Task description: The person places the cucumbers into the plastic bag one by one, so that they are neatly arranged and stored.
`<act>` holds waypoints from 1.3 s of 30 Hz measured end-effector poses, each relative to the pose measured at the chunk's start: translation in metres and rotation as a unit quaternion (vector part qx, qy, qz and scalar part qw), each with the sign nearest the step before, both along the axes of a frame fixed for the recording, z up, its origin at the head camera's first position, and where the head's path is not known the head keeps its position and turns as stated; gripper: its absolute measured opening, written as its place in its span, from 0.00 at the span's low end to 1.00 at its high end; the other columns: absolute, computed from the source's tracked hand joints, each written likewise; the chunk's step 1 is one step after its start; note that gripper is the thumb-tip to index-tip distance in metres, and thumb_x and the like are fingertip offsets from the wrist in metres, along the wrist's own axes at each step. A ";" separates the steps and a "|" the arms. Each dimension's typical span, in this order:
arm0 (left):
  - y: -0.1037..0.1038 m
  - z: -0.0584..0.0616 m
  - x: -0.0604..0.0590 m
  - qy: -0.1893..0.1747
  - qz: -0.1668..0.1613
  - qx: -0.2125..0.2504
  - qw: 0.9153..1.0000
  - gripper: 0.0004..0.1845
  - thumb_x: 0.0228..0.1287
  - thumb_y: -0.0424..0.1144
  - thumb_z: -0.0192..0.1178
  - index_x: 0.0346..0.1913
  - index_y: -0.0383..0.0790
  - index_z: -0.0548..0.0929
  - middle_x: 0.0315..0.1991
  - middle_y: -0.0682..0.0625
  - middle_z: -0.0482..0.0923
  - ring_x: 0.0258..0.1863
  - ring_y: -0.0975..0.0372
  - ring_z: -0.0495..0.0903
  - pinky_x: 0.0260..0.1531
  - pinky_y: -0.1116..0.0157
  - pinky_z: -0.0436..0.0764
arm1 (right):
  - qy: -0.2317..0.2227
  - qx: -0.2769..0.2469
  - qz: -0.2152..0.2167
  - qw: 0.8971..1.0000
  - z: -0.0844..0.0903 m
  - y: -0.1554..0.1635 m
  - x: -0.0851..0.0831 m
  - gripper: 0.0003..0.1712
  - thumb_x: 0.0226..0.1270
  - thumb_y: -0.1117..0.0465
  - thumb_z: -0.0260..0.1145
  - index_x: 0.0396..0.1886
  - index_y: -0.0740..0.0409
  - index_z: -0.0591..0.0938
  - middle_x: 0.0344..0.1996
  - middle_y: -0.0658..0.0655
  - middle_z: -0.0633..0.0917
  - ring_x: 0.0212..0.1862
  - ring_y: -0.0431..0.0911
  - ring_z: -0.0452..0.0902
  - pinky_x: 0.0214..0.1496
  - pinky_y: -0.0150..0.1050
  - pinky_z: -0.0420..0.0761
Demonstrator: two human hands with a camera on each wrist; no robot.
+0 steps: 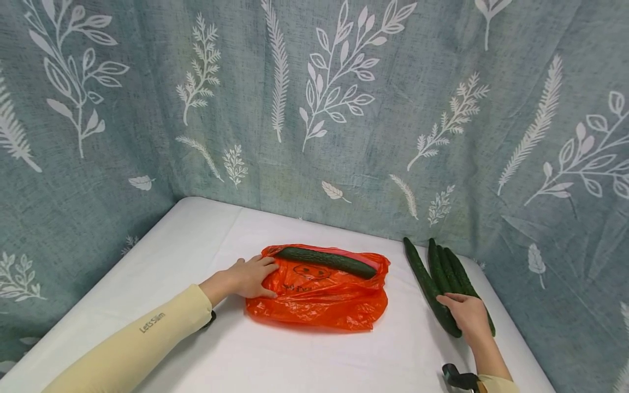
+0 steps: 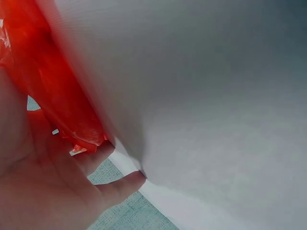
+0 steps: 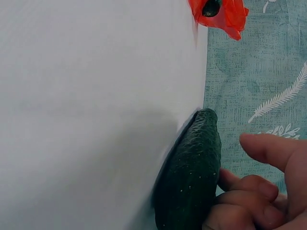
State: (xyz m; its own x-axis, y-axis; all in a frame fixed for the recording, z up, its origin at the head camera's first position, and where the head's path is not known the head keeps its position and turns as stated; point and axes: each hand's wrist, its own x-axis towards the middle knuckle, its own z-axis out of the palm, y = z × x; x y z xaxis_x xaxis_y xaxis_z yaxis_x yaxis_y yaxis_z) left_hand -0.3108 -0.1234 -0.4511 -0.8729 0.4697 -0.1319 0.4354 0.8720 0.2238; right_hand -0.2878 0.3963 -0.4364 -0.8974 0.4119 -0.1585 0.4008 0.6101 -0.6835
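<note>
A red plastic bag [image 1: 319, 305] with a dark printed face lies on the white table. One cucumber [image 1: 329, 261] lies lengthwise at the bag's opening. My left hand [image 1: 253, 277] rests on the bag's left end with fingers spread; in the left wrist view, the palm [image 2: 43, 187] is beside the red plastic. On the right, my right hand [image 1: 467, 314] reaches over several cucumbers and touches the leftmost cucumber [image 1: 425, 278]. In the right wrist view, bent fingers [image 3: 244, 211] lie against this cucumber's side, while the thumb [image 3: 268, 146] stands apart from it.
More cucumbers [image 1: 449, 273] lie side by side near the right edge of the white table [image 1: 226, 229]. A blue-green curtain [image 1: 255, 109] with white leaf prints hangs behind and at both sides. A black wrist camera [image 1: 457, 376] sits by the right sleeve.
</note>
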 end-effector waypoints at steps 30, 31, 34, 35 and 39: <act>0.001 -0.004 -0.001 0.000 -0.002 0.010 1.000 0.44 0.64 0.64 0.63 0.76 0.44 0.66 0.78 0.45 0.58 0.77 0.43 0.55 0.65 0.31 0.60 | -0.066 0.007 0.070 0.995 -0.012 -0.009 0.001 0.54 0.60 0.36 0.71 0.72 0.71 0.66 0.71 0.79 0.60 0.70 0.74 0.58 0.63 0.65 0.72; 0.001 -0.004 -0.002 0.000 -0.002 0.012 1.000 0.44 0.64 0.64 0.63 0.76 0.44 0.66 0.78 0.45 0.58 0.77 0.42 0.55 0.65 0.31 0.60 | -0.065 0.006 0.067 0.996 -0.012 -0.010 0.001 0.54 0.60 0.37 0.71 0.72 0.72 0.66 0.71 0.79 0.60 0.70 0.74 0.59 0.62 0.65 0.72; 0.000 -0.004 -0.001 0.001 -0.001 0.012 1.000 0.44 0.63 0.64 0.63 0.76 0.44 0.66 0.78 0.45 0.58 0.77 0.42 0.55 0.65 0.31 0.60 | -0.065 0.004 0.066 0.996 -0.013 -0.012 0.002 0.54 0.60 0.37 0.70 0.71 0.72 0.66 0.71 0.79 0.61 0.69 0.73 0.61 0.59 0.63 0.75; 0.000 -0.005 -0.001 0.001 -0.001 0.013 1.000 0.44 0.63 0.63 0.64 0.76 0.43 0.66 0.78 0.44 0.58 0.77 0.42 0.55 0.65 0.31 0.60 | -0.066 0.002 0.064 0.996 -0.013 -0.012 0.002 0.54 0.61 0.37 0.70 0.71 0.72 0.66 0.71 0.79 0.61 0.69 0.73 0.62 0.59 0.62 0.75; 0.000 -0.005 0.000 0.002 -0.002 0.014 1.000 0.44 0.63 0.63 0.64 0.76 0.43 0.66 0.78 0.44 0.59 0.77 0.42 0.56 0.65 0.30 0.60 | -0.064 0.000 0.055 0.996 -0.015 -0.015 0.002 0.54 0.61 0.37 0.70 0.71 0.73 0.66 0.70 0.79 0.62 0.68 0.73 0.62 0.58 0.62 0.76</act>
State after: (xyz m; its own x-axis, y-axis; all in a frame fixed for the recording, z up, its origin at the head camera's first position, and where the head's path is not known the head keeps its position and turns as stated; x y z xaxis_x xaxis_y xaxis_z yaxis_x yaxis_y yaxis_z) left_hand -0.3111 -0.1236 -0.4558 -0.8719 0.4759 -0.1155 0.4390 0.8641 0.2461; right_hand -0.2858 0.3818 -0.4517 -0.9095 0.3115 -0.2752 0.4153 0.6556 -0.6306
